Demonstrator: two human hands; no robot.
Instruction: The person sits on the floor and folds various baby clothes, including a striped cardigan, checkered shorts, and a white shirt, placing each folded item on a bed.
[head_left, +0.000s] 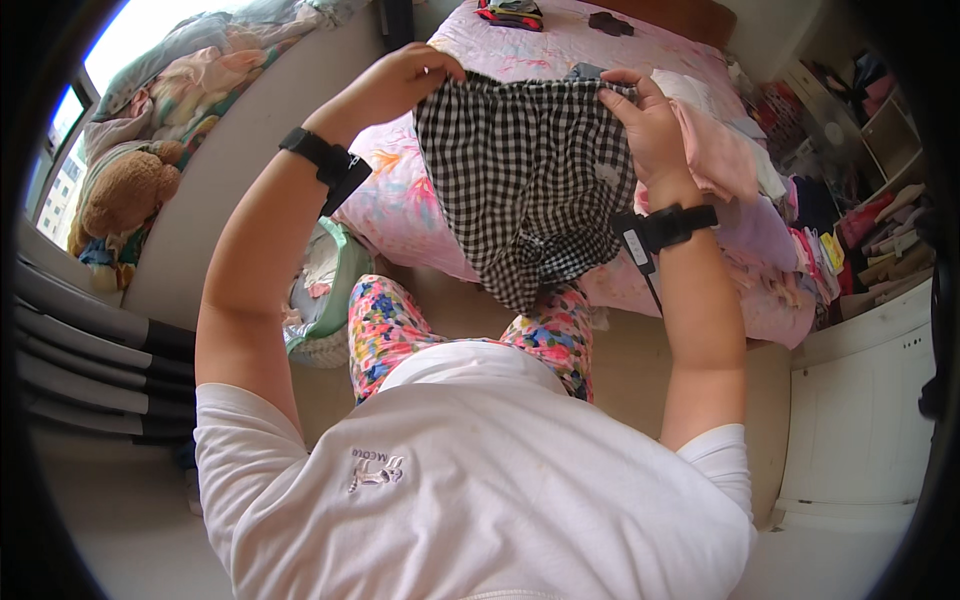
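Observation:
A black-and-white checked garment hangs between my two hands by its gathered upper edge, which is pulled fairly straight. Whether it is shorts or a skirt I cannot tell. My left hand pinches the left end of that edge, and my right hand grips the right end, thumb in front. The cloth falls in loose folds, its lower tip hanging over my knees. A small pale patch shows on its right side. Dark straps with small devices circle both wrists.
Ahead stands a bed with a pink floral cover; folded clothes lie at its far end, and a pink cloth pile at right. A green-rimmed basket holds clothes by my left leg. Crowded shelves line the right; bedding and a teddy bear lie left.

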